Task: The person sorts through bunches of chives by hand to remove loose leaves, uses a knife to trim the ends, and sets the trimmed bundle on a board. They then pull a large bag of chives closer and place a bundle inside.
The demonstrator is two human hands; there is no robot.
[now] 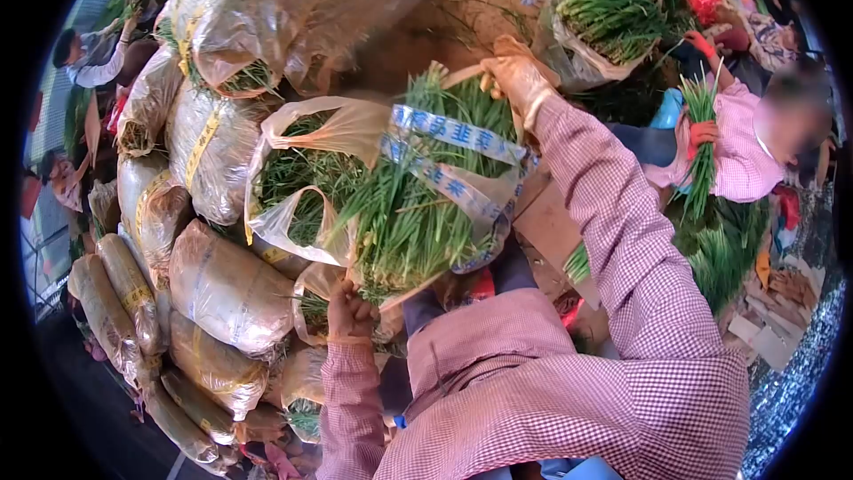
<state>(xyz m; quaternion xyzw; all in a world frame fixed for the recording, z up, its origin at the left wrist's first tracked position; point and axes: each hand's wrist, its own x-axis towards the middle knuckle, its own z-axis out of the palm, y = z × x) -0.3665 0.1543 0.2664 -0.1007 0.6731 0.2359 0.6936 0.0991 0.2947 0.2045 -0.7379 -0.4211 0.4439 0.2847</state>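
Note:
A large bundle of green stalks (426, 222), wrapped with blue-and-white printed bands (458, 133), lies in front of my body. My right hand (517, 76), in a pale orange glove, is closed on the bundle's upper right edge, by its wrapping. My left hand (351, 309) has curled fingers at the bundle's lower left, by the rim of a clear bag; what it pinches is too small to make out. Left of the bundle, that clear plastic bag (333, 124) gapes, with more green stalks (298, 173) inside.
Filled plastic bags (231, 284) are piled along the left. At the upper right an open bag holds green stalks (613, 9). A person in pink (733, 147) with red gloves holds a bunch (700, 142) at the right. Other people (93, 58) are at the far left.

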